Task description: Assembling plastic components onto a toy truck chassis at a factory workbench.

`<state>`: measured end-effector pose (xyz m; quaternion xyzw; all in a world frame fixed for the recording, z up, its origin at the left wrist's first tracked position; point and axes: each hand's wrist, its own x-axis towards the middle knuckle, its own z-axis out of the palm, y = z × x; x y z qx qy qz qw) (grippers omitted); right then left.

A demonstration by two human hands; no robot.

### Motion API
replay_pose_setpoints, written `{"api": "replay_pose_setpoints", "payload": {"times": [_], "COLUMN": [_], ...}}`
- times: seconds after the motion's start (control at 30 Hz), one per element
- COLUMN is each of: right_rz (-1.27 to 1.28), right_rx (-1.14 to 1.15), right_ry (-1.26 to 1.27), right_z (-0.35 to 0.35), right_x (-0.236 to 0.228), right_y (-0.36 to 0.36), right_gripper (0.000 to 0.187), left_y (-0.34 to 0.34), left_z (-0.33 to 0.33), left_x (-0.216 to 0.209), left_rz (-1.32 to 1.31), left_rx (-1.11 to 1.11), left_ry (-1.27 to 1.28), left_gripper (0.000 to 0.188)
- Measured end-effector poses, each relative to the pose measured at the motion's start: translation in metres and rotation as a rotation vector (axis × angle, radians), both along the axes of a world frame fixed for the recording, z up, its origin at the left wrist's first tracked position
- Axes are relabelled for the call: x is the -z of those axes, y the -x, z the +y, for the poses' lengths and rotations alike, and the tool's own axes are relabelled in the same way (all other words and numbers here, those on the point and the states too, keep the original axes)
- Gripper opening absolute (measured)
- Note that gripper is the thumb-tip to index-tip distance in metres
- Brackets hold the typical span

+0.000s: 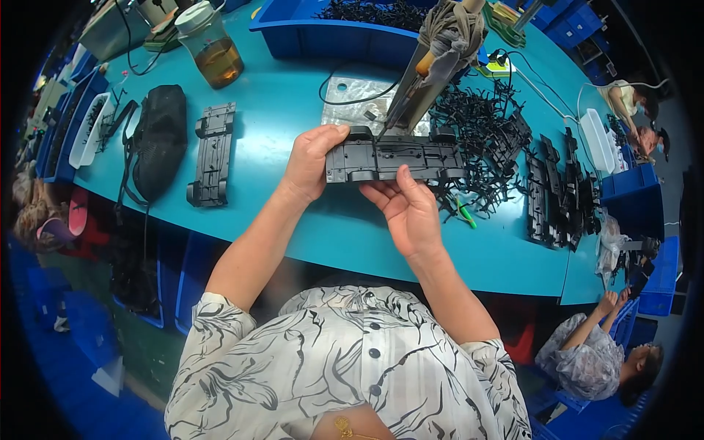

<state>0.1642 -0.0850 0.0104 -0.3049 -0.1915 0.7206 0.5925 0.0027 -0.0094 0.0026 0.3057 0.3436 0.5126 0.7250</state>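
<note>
Both my hands hold a black plastic toy car chassis (411,157) level above the turquoise table. My left hand (312,158) is closed round its left end, thumb on top. Along the near edge, my right hand (407,209) grips it with the thumb up on the rim and the fingers beneath, partly hidden. Just beyond the chassis stands an upright tool with a cloth-wrapped top (449,37); its thin lower tip comes down at the chassis' far edge, and I cannot tell whether they touch. A similar chassis (213,154) lies on the table to the left.
A heap of small black parts (477,147) spreads on the right, with a green pen-like thing (466,214) at its edge. More chassis (557,191) stand stacked farther right. A blue bin (323,40) is behind; a jar of brown liquid (213,55) and black bag (160,139) are left.
</note>
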Motion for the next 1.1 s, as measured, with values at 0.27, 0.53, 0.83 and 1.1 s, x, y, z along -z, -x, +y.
{"api": "replay_pose_setpoints", "payload": {"times": [0.27,0.53,0.83,1.1], "right_rz": [0.031,-0.020,-0.058,-0.099], "right_rx": [0.010,0.052,0.063,0.074], "right_ry": [0.032,-0.013,-0.061,-0.069], "right_z": [0.002,0.007,0.011,0.015], "right_x": [-0.004,-0.004,-0.001,-0.005], "right_y": [0.003,0.008,0.008,0.011], "right_gripper": [0.029,0.030,0.031,0.032], "left_y": [0.000,0.006,0.006,0.009], "left_z": [0.001,0.008,0.016,0.019], "left_x": [0.001,-0.001,0.000,0.001], "left_rz": [0.072,0.105,0.056,0.033], "left_rx": [0.003,0.090,0.082,0.070], "left_ry": [-0.016,0.007,0.094,0.118], "left_gripper": [0.027,0.029,0.027,0.026]}}
